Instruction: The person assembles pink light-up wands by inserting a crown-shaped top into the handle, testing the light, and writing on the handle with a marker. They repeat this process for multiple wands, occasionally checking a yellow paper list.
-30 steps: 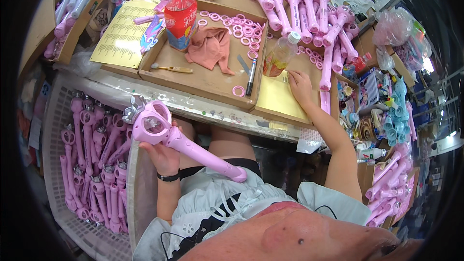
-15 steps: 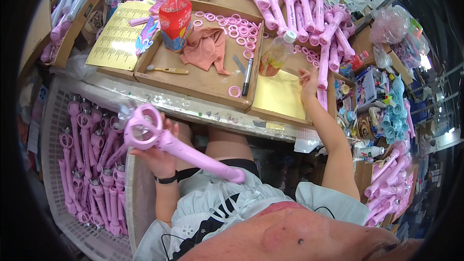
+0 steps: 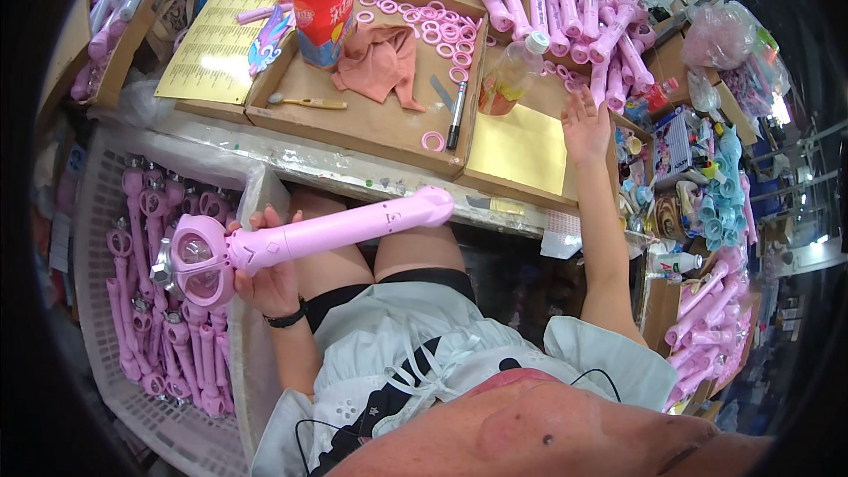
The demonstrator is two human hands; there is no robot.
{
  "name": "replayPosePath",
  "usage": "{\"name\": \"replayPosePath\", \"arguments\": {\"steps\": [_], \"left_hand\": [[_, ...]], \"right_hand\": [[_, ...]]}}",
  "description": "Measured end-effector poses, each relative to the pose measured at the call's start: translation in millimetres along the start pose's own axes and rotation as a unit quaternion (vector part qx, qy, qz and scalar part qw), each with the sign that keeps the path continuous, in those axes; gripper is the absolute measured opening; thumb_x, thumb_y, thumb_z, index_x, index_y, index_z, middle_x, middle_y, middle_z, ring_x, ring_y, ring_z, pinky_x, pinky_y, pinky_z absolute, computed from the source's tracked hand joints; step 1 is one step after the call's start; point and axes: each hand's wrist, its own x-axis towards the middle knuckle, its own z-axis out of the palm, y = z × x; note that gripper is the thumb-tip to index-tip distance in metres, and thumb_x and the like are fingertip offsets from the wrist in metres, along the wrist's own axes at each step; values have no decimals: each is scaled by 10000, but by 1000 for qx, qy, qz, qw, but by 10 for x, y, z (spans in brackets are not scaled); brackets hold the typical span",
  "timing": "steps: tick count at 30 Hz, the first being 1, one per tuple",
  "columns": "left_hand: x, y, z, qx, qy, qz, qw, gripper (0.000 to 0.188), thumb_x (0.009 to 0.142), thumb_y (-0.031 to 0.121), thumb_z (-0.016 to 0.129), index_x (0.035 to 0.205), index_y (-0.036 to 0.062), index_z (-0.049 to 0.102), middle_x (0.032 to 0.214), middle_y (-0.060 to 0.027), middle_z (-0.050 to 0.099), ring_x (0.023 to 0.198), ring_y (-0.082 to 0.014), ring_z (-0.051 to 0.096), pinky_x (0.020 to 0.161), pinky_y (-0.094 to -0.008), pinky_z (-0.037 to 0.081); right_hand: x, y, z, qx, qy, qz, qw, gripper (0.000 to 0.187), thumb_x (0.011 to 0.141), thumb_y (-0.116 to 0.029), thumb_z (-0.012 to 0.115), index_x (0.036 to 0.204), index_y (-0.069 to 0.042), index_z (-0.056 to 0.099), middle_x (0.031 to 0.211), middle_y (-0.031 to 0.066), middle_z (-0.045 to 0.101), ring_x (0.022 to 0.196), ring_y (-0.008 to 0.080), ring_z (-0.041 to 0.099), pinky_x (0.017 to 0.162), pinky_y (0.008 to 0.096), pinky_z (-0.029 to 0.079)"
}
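My left hand [image 3: 268, 276] is closed round a pink toy wand [image 3: 340, 231] near its round head. The wand lies level above my lap, its handle pointing right. A clear oval window and a silver gem-like tip [image 3: 162, 263] show at its left end. At the right of the bench, my right hand [image 3: 587, 128] is stretched out with its fingers apart and nothing seen in it. Its fingertips are at the near end of a heap of pink wands [image 3: 570, 9]. A yellow sheet [image 3: 517, 148] lies left of that hand, with a clear plastic bottle [image 3: 512, 75] behind it.
A grey plastic basket [image 3: 97, 283] with several tipped wands stands at my left. On the bench, a cardboard tray [image 3: 344, 143] holds a red-labelled bottle [image 3: 323, 9], an orange cloth [image 3: 378, 66], pink rings [image 3: 433, 31], a toothbrush [image 3: 307, 102] and a marker [image 3: 457, 115].
My left hand has swung the wand from slanting downward to level, its tip moving left and down. My right hand has moved slightly farther away; the wand beside it no longer shows.
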Motion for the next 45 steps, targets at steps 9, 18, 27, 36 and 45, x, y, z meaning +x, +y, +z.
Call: {"name": "replayPosePath", "arguments": {"steps": [9, 18, 27, 36, 45], "left_hand": [[-15, -73, 32, -14, 33, 7, 999, 649, 733, 145, 746, 1278, 136, 394, 1205, -139, 370, 1325, -391, 249, 1087, -626, 8], [-2, -216, 14, -55, -33, -23, 998, 766, 696, 306, 769, 1353, 224, 384, 1314, -122, 469, 1340, -389, 220, 1093, -618, 46], [-96, -271, 210, 157, -9, -21, 987, 788, 746, 409, 702, 1391, 266, 272, 1465, -8, 288, 1319, -431, 253, 1057, -591, 276], [-197, -477, 350, 145, 5, -23, 989, 773, 748, 392, 718, 1375, 266, 283, 1460, -50, 292, 1326, -445, 224, 1066, -573, 278], [-212, -424, 261, 123, -73, -23, 990, 808, 758, 402, 706, 1405, 275, 238, 1502, -63, 185, 1350, -481, 39, 1101, -574, 188]], "right_hand": [[-1052, -321, 409, -716, -33, -577, 392, 216, 701, -48, 710, 896, -132, 673, 1030, 72, 594, 980, 259, 552, 851, 332, 429], [-1717, -119, 1002, -398, -112, -618, 669, 127, 798, 43, 621, 887, -11, 549, 848, 130, 588, 738, 193, 558, 634, 285, 454], [-2307, 850, 1752, 29, -118, -77, 990, 50, 877, -34, 577, 890, -14, 533, 759, 63, 547, 581, 98, 479, 521, 199, 402], [-2416, 1075, 1902, 27, -137, -104, 985, 105, 866, -72, 623, 895, -10, 542, 759, 91, 598, 543, 91, 493, 496, 201, 405], [-2492, 1084, 1907, -79, -154, -161, 972, 99, 890, -92, 593, 894, -13, 534, 773, 76, 591, 621, 101, 511, 571, 213, 424]]}}
